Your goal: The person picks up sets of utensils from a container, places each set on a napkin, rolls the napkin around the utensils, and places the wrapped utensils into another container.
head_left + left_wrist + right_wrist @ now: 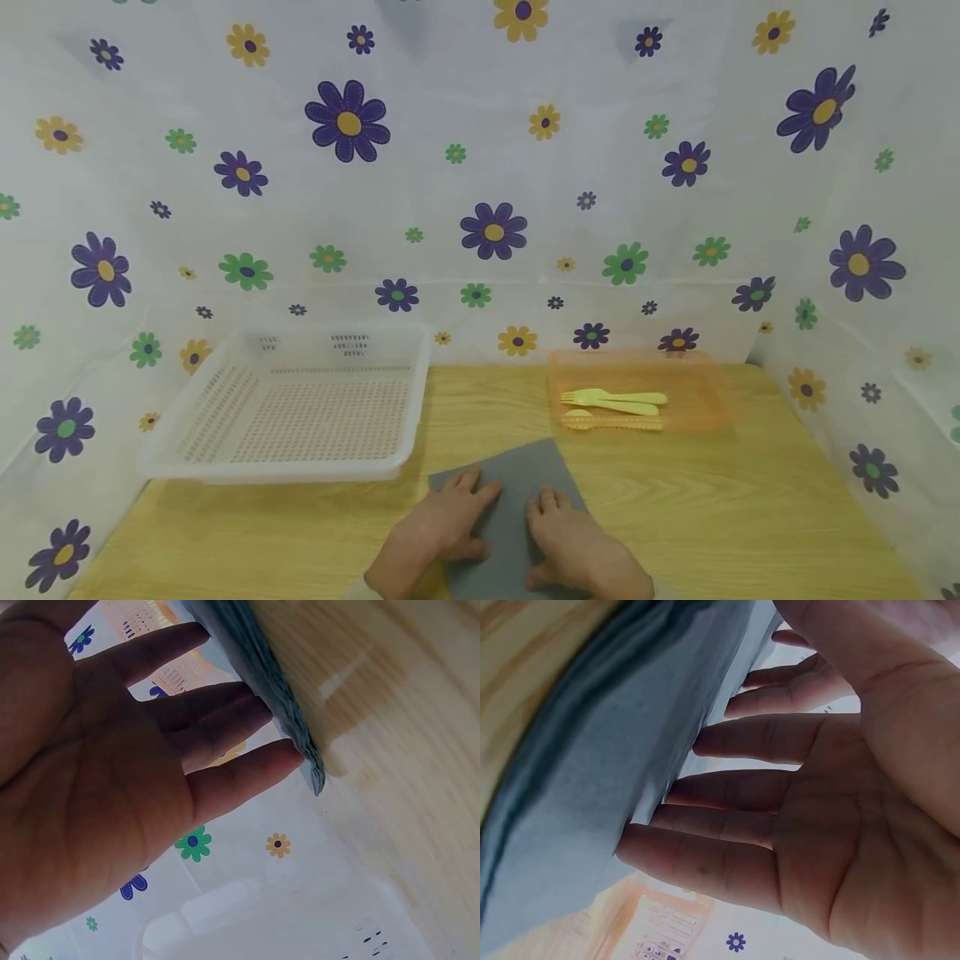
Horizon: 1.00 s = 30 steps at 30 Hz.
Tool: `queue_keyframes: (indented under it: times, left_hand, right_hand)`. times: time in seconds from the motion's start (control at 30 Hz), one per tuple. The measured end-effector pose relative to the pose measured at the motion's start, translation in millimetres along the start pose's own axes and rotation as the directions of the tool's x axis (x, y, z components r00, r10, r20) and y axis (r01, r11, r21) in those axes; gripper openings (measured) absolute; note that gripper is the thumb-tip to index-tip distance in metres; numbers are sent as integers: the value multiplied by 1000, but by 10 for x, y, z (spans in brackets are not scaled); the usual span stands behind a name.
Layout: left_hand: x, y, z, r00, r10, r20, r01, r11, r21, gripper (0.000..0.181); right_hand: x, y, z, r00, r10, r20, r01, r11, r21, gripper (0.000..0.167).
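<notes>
A grey-blue folded cloth [513, 471] lies at an angle on the table near the front. My left hand [450, 517] rests on its left part, fingertips pressing down. On the right part, my right hand [570, 537] touches the surface with slightly bent fingers. Several stacked layers show along the edge of the cloth [281, 690] in the left wrist view, where the fingers of my left hand [105, 772] meet its top. From the right wrist, the extended fingers of my right hand [802, 817] press on the cloth [592, 757]. Neither hand grips anything.
A white perforated plastic basket [273, 479] stands at the back left. An orange translucent tray [697, 400] at the back right holds yellow plastic cutlery [626, 402]. The wood-patterned table [720, 517] is surrounded by a flower-printed white sheet [420, 192].
</notes>
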State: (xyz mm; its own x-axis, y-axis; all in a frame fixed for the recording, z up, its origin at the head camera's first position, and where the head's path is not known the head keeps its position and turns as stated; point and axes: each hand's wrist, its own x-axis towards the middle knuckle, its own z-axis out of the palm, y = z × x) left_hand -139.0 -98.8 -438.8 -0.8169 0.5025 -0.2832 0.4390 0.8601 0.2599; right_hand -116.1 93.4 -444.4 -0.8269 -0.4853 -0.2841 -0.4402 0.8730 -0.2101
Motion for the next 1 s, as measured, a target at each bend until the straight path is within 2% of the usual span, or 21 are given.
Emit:
queue_keyframes:
  times: [0.2,0.33,0.5,0.77,1.0]
  left_hand:
    - [-2,-19,28,1000,6,6,-6,999,-49,79]
    - [-4,-20,26,1000,14,3,-14,998,-53,78]
    - [9,-20,42,1000,26,-6,-26,998,-56,77]
    - [-24,-24,28,1000,-10,10,11,999,-49,77]
    - [-41,-24,32,1000,-9,14,10,999,-49,76]
  right_hand:
    - [-11,-34,24,1000,25,8,-25,1000,15,90]
    - [-18,-46,30,999,50,22,-50,998,29,89]
    - [-37,-20,50,999,47,25,-48,998,44,89]
    - [-23,-16,28,999,17,46,-21,996,84,86]
    - [-36,-10,36,999,3,46,-7,994,108,86]
